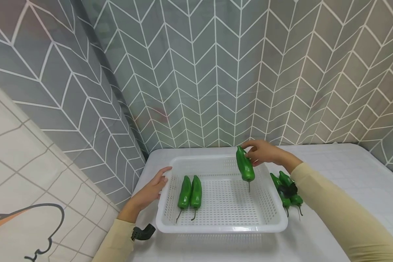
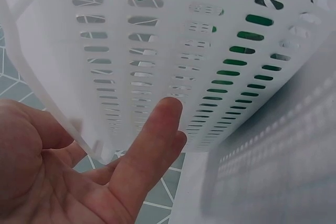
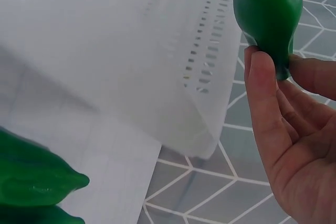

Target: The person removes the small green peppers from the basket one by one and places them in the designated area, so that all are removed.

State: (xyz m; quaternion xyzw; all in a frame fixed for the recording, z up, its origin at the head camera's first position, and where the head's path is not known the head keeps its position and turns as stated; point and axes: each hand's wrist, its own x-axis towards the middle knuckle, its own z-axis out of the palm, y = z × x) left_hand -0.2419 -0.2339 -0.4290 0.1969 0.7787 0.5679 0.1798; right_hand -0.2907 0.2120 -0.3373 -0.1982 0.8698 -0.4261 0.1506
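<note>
My right hand (image 1: 260, 152) pinches a green pepper (image 1: 245, 165) near its tip, over the right part of the white basket (image 1: 222, 229), with the stem hanging down. In the right wrist view, thumb and fingers of the right hand (image 3: 299, 140) meet at the narrow end of that pepper (image 3: 268, 11). Inside the basket, two green peppers (image 1: 185, 193) (image 1: 196, 193) lie side by side at the left. My left hand (image 1: 150, 191) touches the basket's left side near the back corner. Fairly straight fingers of the left hand (image 2: 105, 166) lie along the perforated wall (image 2: 118, 124) in the left wrist view.
Several green peppers (image 1: 283, 193) lie on the white table (image 1: 334, 171) right of the basket, partly hidden by the right wrist's black camera mount (image 1: 288, 190). A patterned grey curtain (image 1: 216, 72) hangs behind the table. White tiled wall (image 1: 19, 156) stands at the left.
</note>
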